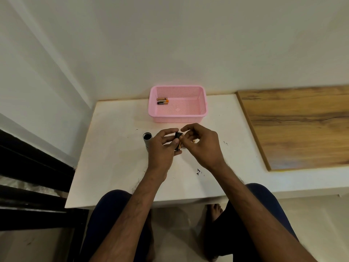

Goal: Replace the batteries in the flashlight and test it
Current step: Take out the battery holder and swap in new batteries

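My left hand (162, 146) grips a black battery holder (178, 141) with copper-coloured batteries showing along its side. My right hand (201, 143) is at the holder's top end, fingers curled; a small orange battery tip (193, 141) peeks out under its fingers. The grey flashlight body (147, 139) stands upright with its end open, just left of my left hand on the white table (117, 157). A few batteries (162, 101) lie in the left corner of the pink basket (203, 103).
The pink basket sits at the table's far edge against the wall. A wooden board (298, 125) lies on the surface to the right. Dark railings (34, 167) run along the left. My knees and bare feet are under the table's front edge.
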